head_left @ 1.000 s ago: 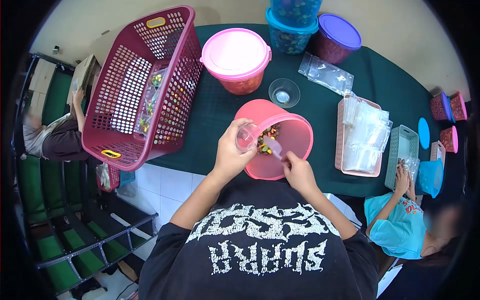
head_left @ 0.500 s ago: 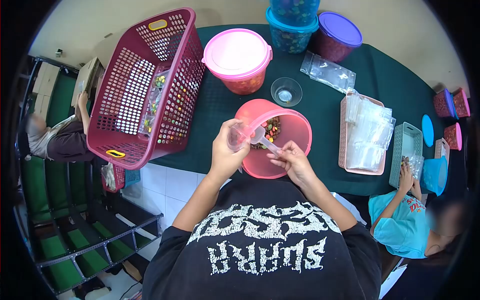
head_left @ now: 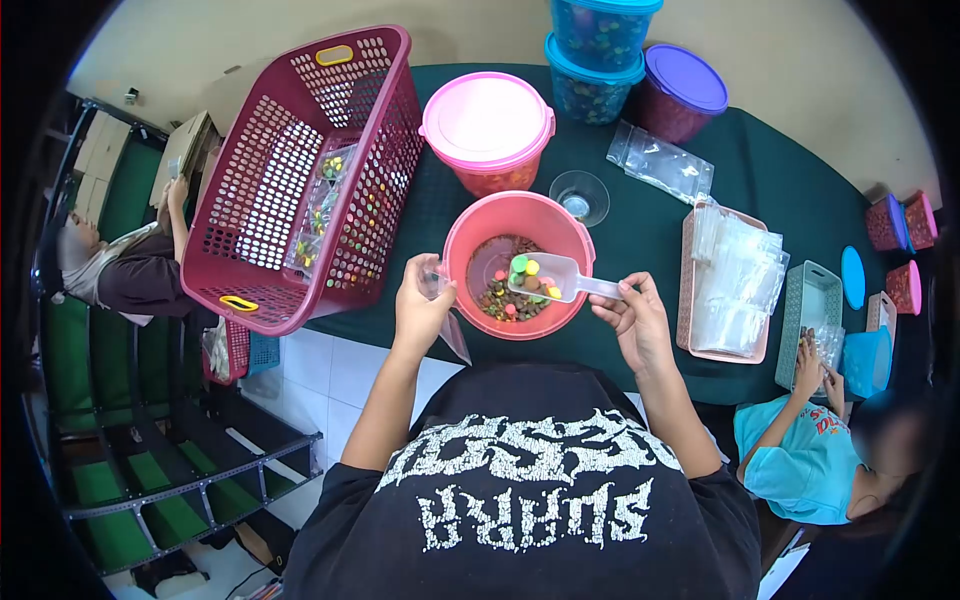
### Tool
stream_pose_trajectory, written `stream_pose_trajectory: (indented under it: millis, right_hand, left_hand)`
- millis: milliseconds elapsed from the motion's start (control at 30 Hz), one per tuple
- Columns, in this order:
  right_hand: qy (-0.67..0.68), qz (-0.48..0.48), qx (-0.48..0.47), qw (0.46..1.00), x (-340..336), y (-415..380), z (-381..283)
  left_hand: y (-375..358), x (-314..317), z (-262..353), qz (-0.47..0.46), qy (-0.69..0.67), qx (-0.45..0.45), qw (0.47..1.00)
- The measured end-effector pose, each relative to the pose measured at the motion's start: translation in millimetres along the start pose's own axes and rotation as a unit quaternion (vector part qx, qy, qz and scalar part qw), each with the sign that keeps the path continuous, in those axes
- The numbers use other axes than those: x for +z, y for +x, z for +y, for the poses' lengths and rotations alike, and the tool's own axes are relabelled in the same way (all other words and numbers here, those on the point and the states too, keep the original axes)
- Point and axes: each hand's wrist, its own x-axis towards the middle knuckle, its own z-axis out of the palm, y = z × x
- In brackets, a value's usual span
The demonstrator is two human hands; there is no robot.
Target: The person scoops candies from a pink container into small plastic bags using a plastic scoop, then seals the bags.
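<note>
My right hand (head_left: 637,318) grips the handle of a clear plastic scoop (head_left: 562,277). Green, yellow, brown and pink round candies (head_left: 530,270) lie in the scoop, which is over a pink bucket (head_left: 579,245). Small multicoloured pieces cover part of the bucket's bottom. At the bucket's left rim, my left hand (head_left: 421,305) is closed around a clear plastic bag (head_left: 455,338), whose lower part hangs below the fingers. Something clear and rounded shows at the top of that grip, partly hidden by the fingers.
A maroon basket (head_left: 398,150) with filled packets (head_left: 318,215) stands left. Behind are a pink-lidded tub (head_left: 488,118), a glass bowl (head_left: 579,198) and blue tubs (head_left: 598,75). Right are a tray of clear bags (head_left: 735,280) and a co-worker (head_left: 800,450); another person (head_left: 130,260) is far left.
My hands have moved apart. The scoop has gone from beside the left hand to over the bucket and now carries candies. The bucket has shifted left and sits more upright.
</note>
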Motion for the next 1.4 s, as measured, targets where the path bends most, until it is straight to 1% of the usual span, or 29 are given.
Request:
stream_pose_trajectory:
  millis: [133,200,233,267,300,333,367,400,467,533,600,667,700,767,833,900,967,1067,1100,1133,1167,1200,1233,1267,1300,1333,1367,1400]
  right_hand:
    - [-0.005,0.007,-0.031,0.999,-2.0,2.3,-3.2]
    - [-0.01,0.008,-0.039,0.999,-0.9,2.0,-5.1]
    - [-0.032,0.009,-0.057,0.998,1.2,1.2,-7.5]
    - [-0.055,0.009,-0.074,0.996,3.6,0.5,-9.9]
    - [-0.056,0.007,-0.074,0.996,5.7,0.1,-12.2]
    - [-0.066,0.006,-0.082,0.994,7.9,-0.7,-14.4]
    - [-0.077,0.004,-0.09,0.993,10.2,-1.5,-17.0]
    - [-0.078,0.004,-0.091,0.993,13.9,-2.3,-19.6]
    - [-0.078,-0.014,-0.09,0.993,23.5,-5.0,-23.9]
    - [-0.089,-0.021,-0.089,0.992,31.3,-7.3,-27.1]
    - [-0.099,-0.028,-0.087,0.991,37.7,-8.4,-29.4]
    - [-0.147,-0.026,-0.076,0.986,42.7,-8.7,-32.2]
    - [-0.147,-0.027,-0.076,0.986,45.6,-9.3,-33.8]
    - [-0.205,-0.013,-0.103,0.973,51.6,-9.9,-37.6]
    - [-0.205,-0.021,-0.11,0.972,53.1,-9.8,-44.5]
    - [-0.205,-0.027,-0.117,0.971,53.7,-10.1,-46.6]
    - [-0.271,-0.034,-0.181,0.945,56.2,-10.9,-45.8]
    - [-0.277,-0.056,-0.21,0.936,67.5,-15.5,-52.7]
    - [-0.278,-0.056,-0.211,0.936,70.9,-17.8,-55.6]
    - [-0.338,-0.086,-0.254,0.902,74.5,-20.3,-58.7]
    - [-0.395,-0.117,-0.296,0.862,79.1,-22.8,-62.4]
    - [-0.395,-0.118,-0.296,0.862,85.6,-24.4,-68.9]
    - [-0.424,-0.196,-0.341,0.815,94.0,-24.3,-77.9]
    - [-0.449,-0.272,-0.384,0.759,102.7,-23.4,-86.5]
    - [-0.455,-0.304,-0.385,0.744,111.5,-21.9,-93.0]
    - [-0.455,-0.305,-0.387,0.742,118.6,-20.0,-97.9]
    - [-0.476,-0.332,-0.406,0.706,124.7,-17.9,-102.3]
    - [-0.495,-0.358,-0.424,0.669,129.8,-17.8,-104.8]
  left_hand:
    - [-4.4,-2.7,-6.7,-0.017,0.015,-0.022,1.0]
    - [-6.8,-2.9,-1.2,-0.037,0.052,-0.033,0.997]
    - [-9.0,-4.7,5.1,-0.054,0.086,-0.063,0.993]
    - [-12.1,-4.2,12.5,-0.053,0.085,-0.062,0.993]
    - [-15.6,-1.3,19.6,-0.036,0.187,0.011,0.982]
    - [-17.7,1.5,25.3,-0.018,0.286,0.085,0.954]
    - [-18.2,3.4,29.3,-0.018,0.297,0.116,0.948]
    - [-19.3,5.1,34.2,-0.017,0.296,0.116,0.948]
    - [-23.0,8.7,45.3,-0.053,0.299,0.189,0.934]
    - [-25.5,13.3,56.9,-0.063,0.293,0.196,0.934]
    - [-27.1,17.4,66.4,-0.114,0.279,0.189,0.934]
    - [-28.0,20.2,70.6,-0.119,0.277,0.199,0.932]
    - [-28.5,21.1,73.6,-0.132,0.277,0.197,0.931]
    - [-29.2,22.2,75.7,-0.144,0.275,0.196,0.93]
    - [-29.3,23.6,76.6,-0.143,0.294,0.225,0.918]
    - [-30.1,25.7,76.2,-0.148,0.286,0.217,0.921]
    - [-30.1,28.0,76.6,-0.154,0.278,0.21,0.925]
    - [-29.1,28.9,79.4,-0.167,0.268,0.198,0.928]
    - [-28.1,29.3,82.8,-0.185,0.241,0.171,0.937]
    - [-26.9,29.5,86.9,-0.202,0.214,0.143,0.945]
    - [-24.2,27.9,93.9,-0.201,0.213,0.143,0.945]
    - [-19.9,24.6,103.1,-0.292,0.091,0.053,0.951]
    - [-15.4,21.6,109.0,-0.373,-0.034,-0.038,0.926]
    - [-10.6,19.3,111.6,-0.372,-0.034,-0.036,0.927]
    - [-5.8,17.2,113.9,-0.428,-0.042,-0.029,0.902]
    - [-2.9,16.3,115.8,-0.483,-0.05,-0.02,0.874]
    - [-1.6,17.5,117.3,-0.49,-0.069,-0.041,0.868]
    - [-0.2,17.8,118.8,-0.489,-0.069,-0.039,0.869]
